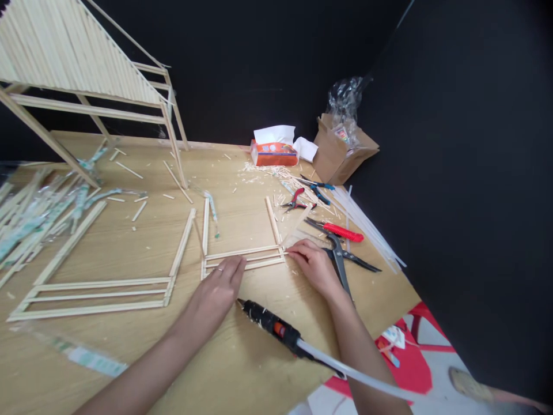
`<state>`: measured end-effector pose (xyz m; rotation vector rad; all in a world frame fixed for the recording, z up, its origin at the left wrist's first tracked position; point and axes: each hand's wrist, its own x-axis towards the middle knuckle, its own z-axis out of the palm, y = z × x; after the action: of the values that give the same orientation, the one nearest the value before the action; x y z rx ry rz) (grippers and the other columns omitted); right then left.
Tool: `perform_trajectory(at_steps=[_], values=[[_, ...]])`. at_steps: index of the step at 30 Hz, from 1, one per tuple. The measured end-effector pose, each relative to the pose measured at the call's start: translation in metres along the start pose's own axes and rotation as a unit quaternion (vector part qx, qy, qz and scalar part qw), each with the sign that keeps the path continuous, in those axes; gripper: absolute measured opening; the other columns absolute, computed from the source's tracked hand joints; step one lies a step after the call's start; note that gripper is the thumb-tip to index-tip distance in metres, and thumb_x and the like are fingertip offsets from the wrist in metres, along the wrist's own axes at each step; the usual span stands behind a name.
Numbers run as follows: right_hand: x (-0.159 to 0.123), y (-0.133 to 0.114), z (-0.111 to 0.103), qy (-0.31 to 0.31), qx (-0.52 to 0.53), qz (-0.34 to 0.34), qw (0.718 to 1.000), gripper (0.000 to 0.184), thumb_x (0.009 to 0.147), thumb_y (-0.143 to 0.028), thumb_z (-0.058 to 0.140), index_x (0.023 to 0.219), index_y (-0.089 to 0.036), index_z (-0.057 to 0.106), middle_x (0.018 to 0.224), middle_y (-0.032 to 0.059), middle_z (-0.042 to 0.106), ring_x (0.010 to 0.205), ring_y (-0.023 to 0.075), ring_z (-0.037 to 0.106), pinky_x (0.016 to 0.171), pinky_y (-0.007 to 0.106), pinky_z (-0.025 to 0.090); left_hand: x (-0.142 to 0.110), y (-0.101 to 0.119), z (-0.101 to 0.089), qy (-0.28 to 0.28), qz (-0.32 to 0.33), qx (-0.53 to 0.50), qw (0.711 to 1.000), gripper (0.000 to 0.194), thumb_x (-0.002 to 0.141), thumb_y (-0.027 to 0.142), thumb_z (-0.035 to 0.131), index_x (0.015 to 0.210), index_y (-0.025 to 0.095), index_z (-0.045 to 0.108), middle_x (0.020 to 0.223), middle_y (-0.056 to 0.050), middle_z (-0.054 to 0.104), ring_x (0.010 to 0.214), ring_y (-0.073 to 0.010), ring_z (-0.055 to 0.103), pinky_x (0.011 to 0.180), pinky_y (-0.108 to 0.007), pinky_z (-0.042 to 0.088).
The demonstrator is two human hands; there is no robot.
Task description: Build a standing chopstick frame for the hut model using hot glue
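A small frame of pale wooden sticks (271,216) lies flat on the table, with narrow crossbars along its near side. My left hand (222,282) is closed, its fingertips gripping the near crossbars at their left part. At the frame's near right corner, my right hand (313,265) pinches the end of a thin wooden stick (284,252). Just in front of my left hand lies a black glue gun (272,324), its nozzle pointing left and a long clear glue stick (345,369) trailing from its back.
A larger stick frame (103,282) lies left, beside wrapped sticks (38,213). Behind stands a stick-built roofed model (90,109). Red-handled pliers (296,197), a red cutter knife (343,232), black cutters (339,259), glue sticks (367,225), a tissue pack (275,153) and cardboard box (341,161) lie right.
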<state>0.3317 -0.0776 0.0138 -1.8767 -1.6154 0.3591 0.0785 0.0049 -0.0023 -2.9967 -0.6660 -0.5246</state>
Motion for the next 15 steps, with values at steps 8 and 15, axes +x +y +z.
perform_trajectory(at_steps=[8,15], values=[[0.0002,-0.0003,0.0031,0.022,-0.006,0.003,1.000,0.015,0.090,-0.016,0.058,0.093,-0.020,0.072,0.090,0.0040,0.066,0.086,0.0170,0.064,0.080,0.027,0.048,-0.0023,0.0000,0.0068,0.000,-0.007,0.008,1.000,0.054,0.080,-0.009,0.030,0.128,0.003,0.051,0.125,-0.018,0.060,0.116,-0.0247,0.057,0.097,-0.037,0.050],[0.0015,0.0009,0.0047,0.028,-0.009,0.006,1.000,0.013,0.088,-0.014,0.061,0.092,-0.019,0.072,0.090,0.0041,0.067,0.085,0.0169,0.064,0.079,0.026,0.047,-0.0012,0.0009,0.0060,-0.004,-0.001,0.020,1.000,0.052,0.081,-0.007,0.031,0.128,0.000,0.053,0.124,-0.020,0.061,0.115,-0.0293,0.058,0.096,-0.039,0.051]])
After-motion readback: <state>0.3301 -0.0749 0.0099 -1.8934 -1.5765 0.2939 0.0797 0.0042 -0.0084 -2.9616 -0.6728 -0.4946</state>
